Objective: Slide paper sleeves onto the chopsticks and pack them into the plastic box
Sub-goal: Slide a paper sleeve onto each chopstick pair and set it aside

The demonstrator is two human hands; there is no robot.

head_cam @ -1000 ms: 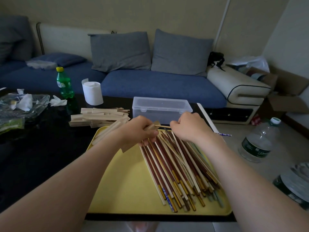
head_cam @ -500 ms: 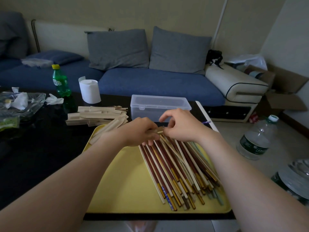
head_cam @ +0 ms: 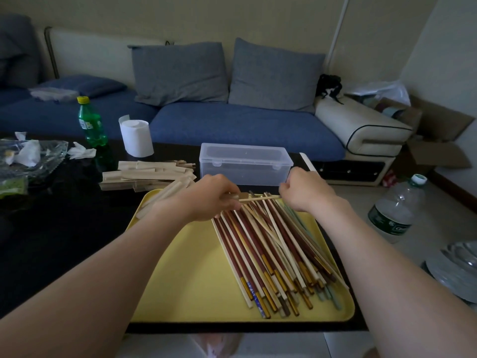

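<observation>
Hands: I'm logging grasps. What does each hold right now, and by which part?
The right hand pinches one end of a pale chopstick; the left hand grips a paper sleeve at its other end.

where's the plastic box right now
In the head view the plastic box sits on the dark table just beyond the yellow tray, right of the stacked paper sleeves and before the blue sofa.

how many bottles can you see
2: a green bottle on the table beside the paper roll, and a clear bottle on the floor right of the yellow tray. A clear object cut off at lower right may be a third.
</observation>
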